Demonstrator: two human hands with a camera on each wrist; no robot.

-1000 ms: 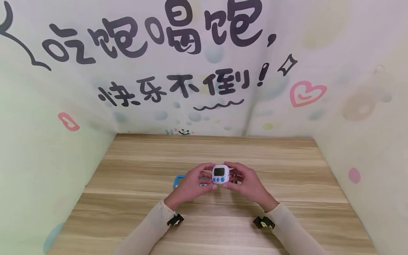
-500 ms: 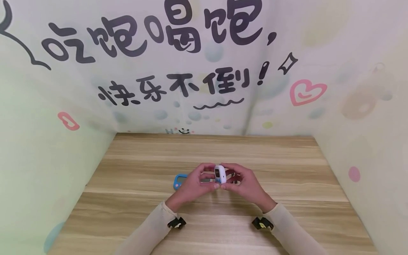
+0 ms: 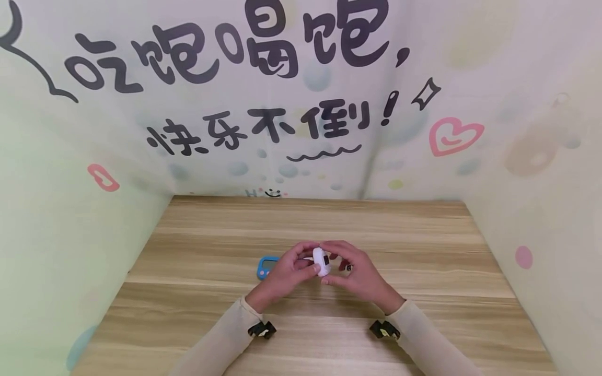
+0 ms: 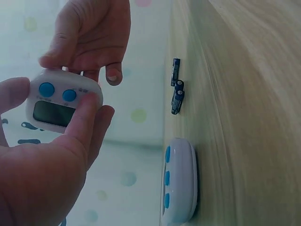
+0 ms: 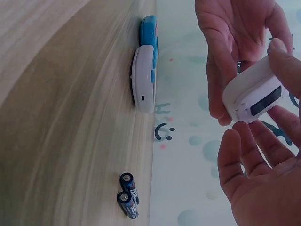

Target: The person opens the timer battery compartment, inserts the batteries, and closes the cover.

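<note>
A small white digital timer [image 3: 320, 262] is held up over the table between both hands. In the left wrist view the timer's face [image 4: 54, 110], with its dark display and blue buttons, shows under the fingers. Its back [image 5: 256, 94], seen in the right wrist view, carries a dark strip. My left hand [image 3: 288, 269] grips the left side, thumb on the near edge. The right hand [image 3: 364, 269] has a fingertip on the timer's top edge and its thumb at the lower edge; its other fingers curve beside the timer.
On the wooden table [image 3: 197, 313] lie another white timer [image 5: 145, 77] and a blue timer [image 3: 266, 267], partly behind the left hand. Loose batteries [image 5: 128, 195] lie beyond the right hand. Printed walls [image 3: 527, 219] enclose the table's back and sides.
The white timer has turned in the hands: its display faced the head camera earlier, then swung leftward, and now the back shows on the right. The right thumb has shifted slightly.
</note>
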